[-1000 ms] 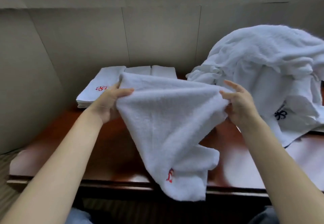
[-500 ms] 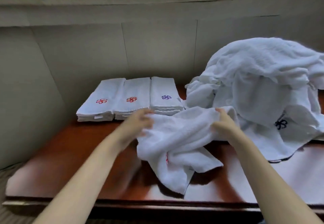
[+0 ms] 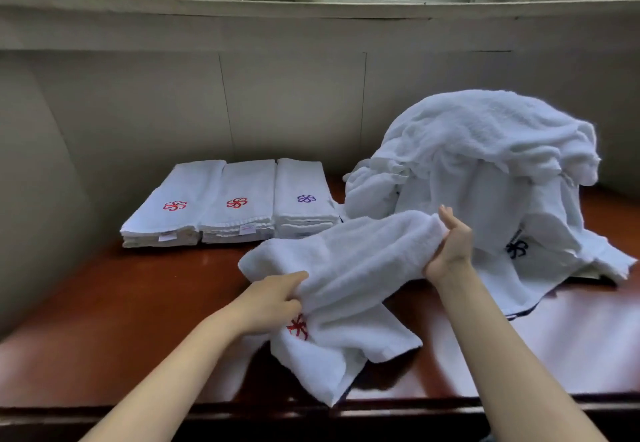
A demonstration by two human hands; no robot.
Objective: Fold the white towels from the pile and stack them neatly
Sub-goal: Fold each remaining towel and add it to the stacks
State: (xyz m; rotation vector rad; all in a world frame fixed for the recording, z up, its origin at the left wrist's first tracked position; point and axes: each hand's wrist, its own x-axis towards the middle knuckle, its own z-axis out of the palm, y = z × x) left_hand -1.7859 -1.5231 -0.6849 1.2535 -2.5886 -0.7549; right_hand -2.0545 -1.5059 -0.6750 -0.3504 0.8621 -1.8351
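A crumpled white towel [image 3: 349, 279] with a red logo lies across the middle of the wooden table [image 3: 114, 330]. My left hand [image 3: 273, 303] grips its near left part, just above the logo. My right hand [image 3: 450, 247] holds its far right end. A big pile of loose white towels [image 3: 485, 171] rises at the right, one showing a dark logo. Three stacks of folded towels [image 3: 235, 202] sit side by side at the back left, two with red logos and one with a purple logo.
A grey wall [image 3: 277, 102] stands right behind the table, with a window sill and window above it. The table's dark front edge [image 3: 138, 414] runs along the bottom of the view. Bare wood shows left of the towel.
The towel, held up spread between both hands a second ago, has come down onto the table. My left hand moved nearer and lower along it; my right hand shifted right.
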